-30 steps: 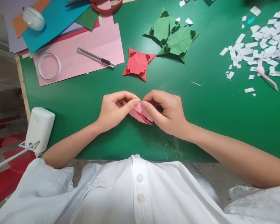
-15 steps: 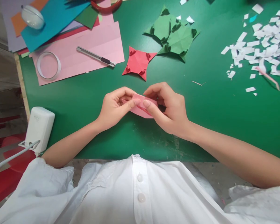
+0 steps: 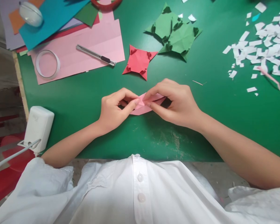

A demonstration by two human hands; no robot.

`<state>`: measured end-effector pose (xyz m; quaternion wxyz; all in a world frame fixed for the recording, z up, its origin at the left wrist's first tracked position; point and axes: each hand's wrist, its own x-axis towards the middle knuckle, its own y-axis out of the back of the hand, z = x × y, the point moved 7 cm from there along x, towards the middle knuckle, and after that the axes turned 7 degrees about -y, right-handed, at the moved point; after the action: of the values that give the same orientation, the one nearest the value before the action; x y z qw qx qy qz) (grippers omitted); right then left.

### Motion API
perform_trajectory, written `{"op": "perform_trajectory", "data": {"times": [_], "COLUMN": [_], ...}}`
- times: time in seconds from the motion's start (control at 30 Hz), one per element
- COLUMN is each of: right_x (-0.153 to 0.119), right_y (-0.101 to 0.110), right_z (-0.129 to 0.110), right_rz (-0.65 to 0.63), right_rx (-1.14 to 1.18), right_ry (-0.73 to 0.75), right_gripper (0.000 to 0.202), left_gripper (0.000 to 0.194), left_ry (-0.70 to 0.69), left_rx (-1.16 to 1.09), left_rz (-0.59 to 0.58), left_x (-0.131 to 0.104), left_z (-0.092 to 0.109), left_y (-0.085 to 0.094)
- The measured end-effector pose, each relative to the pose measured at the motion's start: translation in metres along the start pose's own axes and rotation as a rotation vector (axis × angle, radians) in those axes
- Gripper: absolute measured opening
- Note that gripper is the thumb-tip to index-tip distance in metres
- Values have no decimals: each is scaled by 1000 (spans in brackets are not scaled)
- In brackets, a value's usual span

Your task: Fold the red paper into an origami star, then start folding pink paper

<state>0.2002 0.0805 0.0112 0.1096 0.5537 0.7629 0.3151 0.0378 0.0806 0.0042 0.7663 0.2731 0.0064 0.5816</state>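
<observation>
A folded piece of pink paper point(image 3: 142, 109) is held between my two hands, low over the middle of the green table. My left hand point(image 3: 115, 109) pinches its left end between thumb and fingers. At the right, my right hand point(image 3: 175, 101) has thumb and forefinger closed on the paper near its middle; the fingers cover part of the folds. Just beyond my hands lies a red folded paper star point(image 3: 138, 62) with curled corners. Two green folded paper pieces point(image 3: 182, 40) of like shape lie behind it to the right.
Pink paper sheets point(image 3: 67, 59) at the left bear a tape roll point(image 3: 37, 63) and a utility knife point(image 3: 95, 55). A computer mouse point(image 3: 30, 14) sits on coloured paper. White paper scraps point(image 3: 270, 40) cover the right side. A white power adapter point(image 3: 39, 126) is at the left edge.
My right hand has turned over the pink paper, its forefinger now coming down onto the paper beside the thumb. The pink paper has tilted, its right end higher. My left hand has barely moved.
</observation>
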Motion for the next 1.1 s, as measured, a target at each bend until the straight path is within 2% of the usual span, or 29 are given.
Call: {"op": "perform_trajectory", "data": {"times": [0.13,0.23,0.33,0.47,0.73,0.87,1.1], "right_x": [1,0,-2,-5,-11,-12,-16], "right_y": [-6,-9,-7,-3,-11,-12,-16], "right_z": [4,6,4,3,1,-2,-5], "right_rz": [-44,-23,42,101,89,72,63], "right_rx": [-209,-288,-329,-336,-487,-466,-475], "right_ry": [139,185,239,250,163,160,179], "right_gripper": [18,22,25,24,24,23,20], "left_gripper": [13,6,10,4,15,21,13], "left_ry": [-222,-283,-281,-326,-379,-390,-418], "left_rx": [322,417,413,400,434,466,322], "left_rz": [-47,-93,-148,-189,-245,-254,-271], "left_x": [1,1,2,2,0,-1,2], "left_z": [12,11,7,7,6,4,5], "left_y": [-3,-5,-5,-5,-7,-6,-3]}}
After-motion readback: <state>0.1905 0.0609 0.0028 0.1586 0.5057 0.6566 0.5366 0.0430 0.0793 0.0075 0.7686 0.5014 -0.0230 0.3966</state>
